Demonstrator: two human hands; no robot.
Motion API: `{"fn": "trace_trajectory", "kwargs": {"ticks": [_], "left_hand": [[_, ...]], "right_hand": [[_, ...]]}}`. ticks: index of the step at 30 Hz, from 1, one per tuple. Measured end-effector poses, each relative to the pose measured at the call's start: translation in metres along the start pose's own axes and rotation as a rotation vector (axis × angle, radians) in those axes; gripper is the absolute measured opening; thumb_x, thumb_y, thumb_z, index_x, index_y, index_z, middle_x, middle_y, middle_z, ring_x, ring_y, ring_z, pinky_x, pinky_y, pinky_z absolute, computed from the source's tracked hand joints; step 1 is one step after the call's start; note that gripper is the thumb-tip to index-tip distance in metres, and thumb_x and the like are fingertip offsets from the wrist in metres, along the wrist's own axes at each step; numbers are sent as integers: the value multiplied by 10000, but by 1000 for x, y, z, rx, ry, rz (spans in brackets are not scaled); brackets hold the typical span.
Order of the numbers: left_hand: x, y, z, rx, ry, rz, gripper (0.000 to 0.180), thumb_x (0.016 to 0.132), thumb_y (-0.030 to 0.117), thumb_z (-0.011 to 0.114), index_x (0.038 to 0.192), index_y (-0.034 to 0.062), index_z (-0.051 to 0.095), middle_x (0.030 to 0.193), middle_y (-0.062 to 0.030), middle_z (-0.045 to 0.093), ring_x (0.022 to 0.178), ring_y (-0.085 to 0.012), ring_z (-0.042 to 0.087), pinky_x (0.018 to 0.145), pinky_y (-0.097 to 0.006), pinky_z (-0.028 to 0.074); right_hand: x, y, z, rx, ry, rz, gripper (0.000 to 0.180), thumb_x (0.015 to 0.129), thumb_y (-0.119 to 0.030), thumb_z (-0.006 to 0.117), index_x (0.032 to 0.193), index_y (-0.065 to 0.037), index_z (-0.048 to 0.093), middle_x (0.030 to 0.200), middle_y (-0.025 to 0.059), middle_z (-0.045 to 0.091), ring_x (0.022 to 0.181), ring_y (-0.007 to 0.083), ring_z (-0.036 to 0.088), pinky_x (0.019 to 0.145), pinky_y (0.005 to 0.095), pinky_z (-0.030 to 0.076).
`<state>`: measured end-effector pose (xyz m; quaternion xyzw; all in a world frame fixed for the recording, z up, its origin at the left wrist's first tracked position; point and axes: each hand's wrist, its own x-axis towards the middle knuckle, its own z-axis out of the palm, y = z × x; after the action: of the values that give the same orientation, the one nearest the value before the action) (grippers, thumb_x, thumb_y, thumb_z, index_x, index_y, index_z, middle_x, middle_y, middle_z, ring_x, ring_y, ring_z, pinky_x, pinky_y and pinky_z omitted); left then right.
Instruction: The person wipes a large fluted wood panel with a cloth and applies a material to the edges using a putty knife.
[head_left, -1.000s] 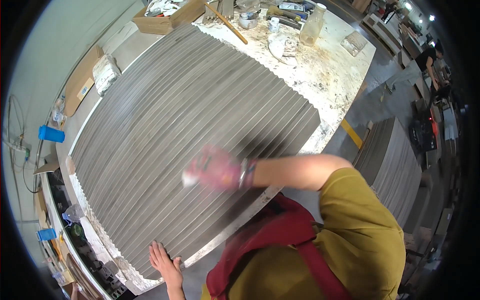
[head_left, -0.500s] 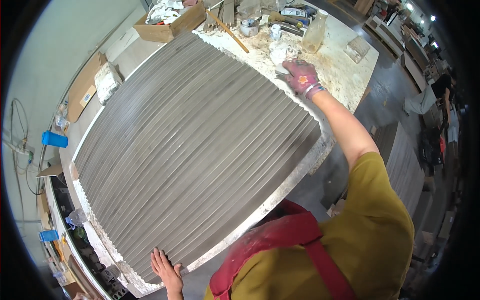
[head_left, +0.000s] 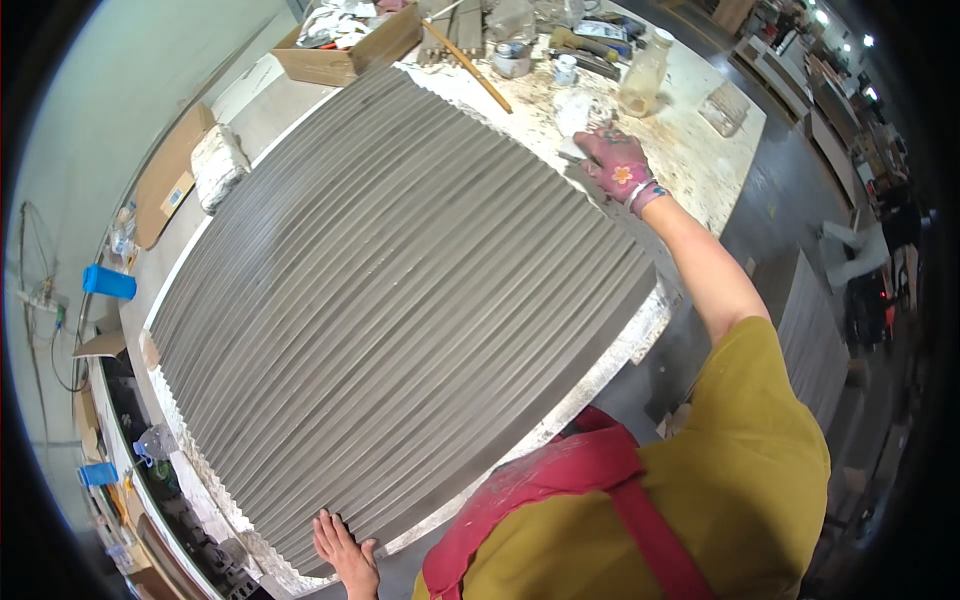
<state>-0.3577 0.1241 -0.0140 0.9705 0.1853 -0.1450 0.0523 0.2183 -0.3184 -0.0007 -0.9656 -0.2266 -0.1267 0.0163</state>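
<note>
Left hand [head_left: 345,558]: on ribbed panel [head_left: 400,300], fingers apart | right hand [head_left: 618,167]: curled fingers, grip unclear

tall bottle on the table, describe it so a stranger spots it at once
Start at the big grey ridged panel, then cross its upper-right edge, by the gloved right hand, onto the stained white tabletop. Just beyond that hand is the bottle, yellowish and see-through; it is taller and narrower-necked than the small jars to its left.

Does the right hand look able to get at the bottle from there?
Probably yes: the gloved right hand is close to the bottle, and nothing seems to stand between them; the white lump sits left of the bottle.
</note>
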Motion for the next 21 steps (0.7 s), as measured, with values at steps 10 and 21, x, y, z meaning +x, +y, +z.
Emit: {"fn": "trace_trajectory", "kwargs": {"ticks": [10,21], "left_hand": [[4,-5,1,-23,64,27,780,914,564,421,1470,36,279,1538,-183,233,1418,-382,189,1115,-544,142],[1,-1,-3,-37,3,7,765,925,545,422,1473,36,263,1550,-185,194,1431,-387,143,1116,-563,113]], "right_hand": [[2,-329,26,711,-236,-458,274,862,-335,560,1073,-168,618,1102,75,635,1093,266,554,1007,402,391],[112,-33,26,124,-12,132,331,845,-344,612,1137,-189,625,1026,132,660,949,339,622,835,435,485]]}}
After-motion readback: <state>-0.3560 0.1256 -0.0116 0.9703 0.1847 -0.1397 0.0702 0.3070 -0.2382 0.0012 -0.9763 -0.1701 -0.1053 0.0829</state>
